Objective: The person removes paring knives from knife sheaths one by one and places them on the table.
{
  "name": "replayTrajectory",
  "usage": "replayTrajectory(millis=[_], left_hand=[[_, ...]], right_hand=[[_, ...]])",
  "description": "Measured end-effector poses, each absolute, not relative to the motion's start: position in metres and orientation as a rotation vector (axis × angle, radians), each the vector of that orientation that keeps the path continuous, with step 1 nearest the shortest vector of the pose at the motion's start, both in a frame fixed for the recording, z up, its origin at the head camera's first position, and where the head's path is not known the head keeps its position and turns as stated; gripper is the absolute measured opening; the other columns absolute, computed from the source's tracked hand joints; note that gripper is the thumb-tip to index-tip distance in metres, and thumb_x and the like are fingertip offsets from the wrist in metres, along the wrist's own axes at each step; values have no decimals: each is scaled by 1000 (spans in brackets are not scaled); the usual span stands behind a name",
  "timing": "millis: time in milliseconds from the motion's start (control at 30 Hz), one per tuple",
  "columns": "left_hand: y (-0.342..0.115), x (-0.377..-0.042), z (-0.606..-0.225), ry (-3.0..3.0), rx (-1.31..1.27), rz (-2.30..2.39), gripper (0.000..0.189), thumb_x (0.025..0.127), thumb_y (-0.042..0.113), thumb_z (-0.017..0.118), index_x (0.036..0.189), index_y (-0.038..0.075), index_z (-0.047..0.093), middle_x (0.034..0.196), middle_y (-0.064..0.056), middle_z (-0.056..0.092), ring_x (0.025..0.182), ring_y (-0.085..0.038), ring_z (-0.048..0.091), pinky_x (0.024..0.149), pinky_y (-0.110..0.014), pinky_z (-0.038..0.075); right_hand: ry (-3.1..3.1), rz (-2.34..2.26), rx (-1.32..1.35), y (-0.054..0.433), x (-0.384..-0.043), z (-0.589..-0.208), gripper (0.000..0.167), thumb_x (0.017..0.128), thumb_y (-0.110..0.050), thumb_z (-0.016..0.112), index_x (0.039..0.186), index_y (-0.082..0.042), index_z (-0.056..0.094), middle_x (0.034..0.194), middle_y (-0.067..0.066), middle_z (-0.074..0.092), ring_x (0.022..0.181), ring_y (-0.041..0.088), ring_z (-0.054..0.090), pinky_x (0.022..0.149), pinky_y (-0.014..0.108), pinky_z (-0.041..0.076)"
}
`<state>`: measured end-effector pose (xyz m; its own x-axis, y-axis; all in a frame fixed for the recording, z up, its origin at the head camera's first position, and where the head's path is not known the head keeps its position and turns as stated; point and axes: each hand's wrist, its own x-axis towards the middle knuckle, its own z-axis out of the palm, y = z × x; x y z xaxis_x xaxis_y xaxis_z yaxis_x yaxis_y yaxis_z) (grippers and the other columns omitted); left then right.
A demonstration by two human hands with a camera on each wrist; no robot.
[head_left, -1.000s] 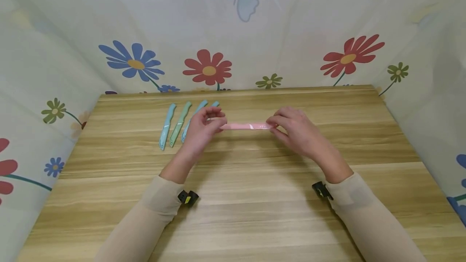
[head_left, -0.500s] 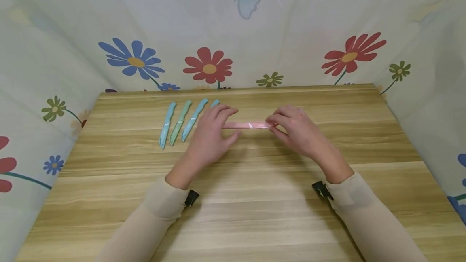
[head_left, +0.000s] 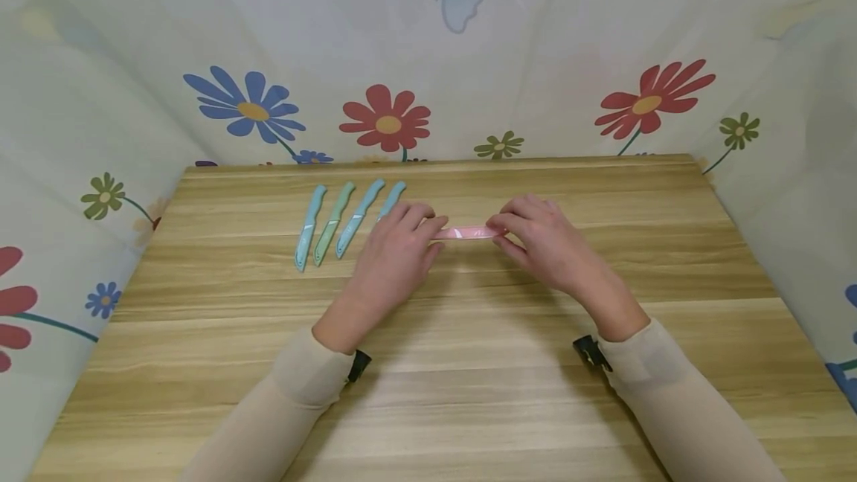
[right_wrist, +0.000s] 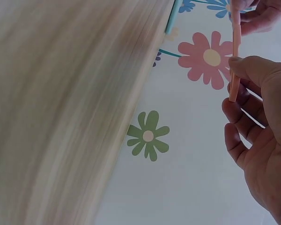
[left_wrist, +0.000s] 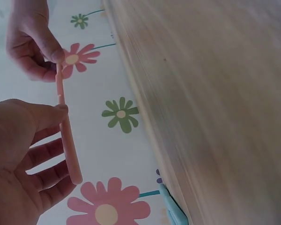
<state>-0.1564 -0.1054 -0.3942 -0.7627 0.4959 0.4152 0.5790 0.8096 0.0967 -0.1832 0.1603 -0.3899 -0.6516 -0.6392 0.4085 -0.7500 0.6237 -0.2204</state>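
Note:
A pink sheathed knife (head_left: 469, 232) is held crosswise above the table between both hands. My left hand (head_left: 395, 250) pinches it between thumb and fingers; in the left wrist view the thumb presses near the middle, and the handle end (left_wrist: 72, 159) runs along the fingers. At the other end, my right hand (head_left: 544, 245) grips the sheath's tip, with the thumb on one face and fingertips behind, as the right wrist view shows on the pink sheath (right_wrist: 235, 86). The left hand covers the handle in the head view.
Left of the hands lie a blue knife (head_left: 309, 230), a green knife (head_left: 332, 226) and a second blue knife (head_left: 359, 220), roughly side by side. Another blue knife (head_left: 392, 198) is partly hidden behind the left hand. A flowered curtain (head_left: 549, 65) surrounds the wooden table (head_left: 482, 393).
My left hand loosened from the pink knife's handle end, spread its fingers, moved right along it and pinched it again closer to the middle. The right hand has kept its grip.

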Motion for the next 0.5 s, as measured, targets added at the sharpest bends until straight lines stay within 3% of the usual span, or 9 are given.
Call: replayTrajectory(millis=[300, 500], left_hand=[[-103, -156, -395, -2618, -806, -306, 22, 96, 13, 81, 117, 6, 79, 105, -6, 68, 100, -26, 59, 86, -34, 54], [-103, -156, -396, -2607, -806, -284, 20, 96, 13, 81, 115, 7, 80, 103, -6, 68, 97, -26, 59, 83, -33, 53]], right_hand=[[-2574, 537, 1116, 160, -182, -389, 17, 96, -15, 82, 111, -9, 78, 109, 4, 69, 102, 27, 60, 92, 53, 48], [-2570, 524, 1111, 159, -181, -389, 16, 96, -15, 82, 110, -9, 78, 108, 4, 69, 102, 27, 60, 91, 53, 48]])
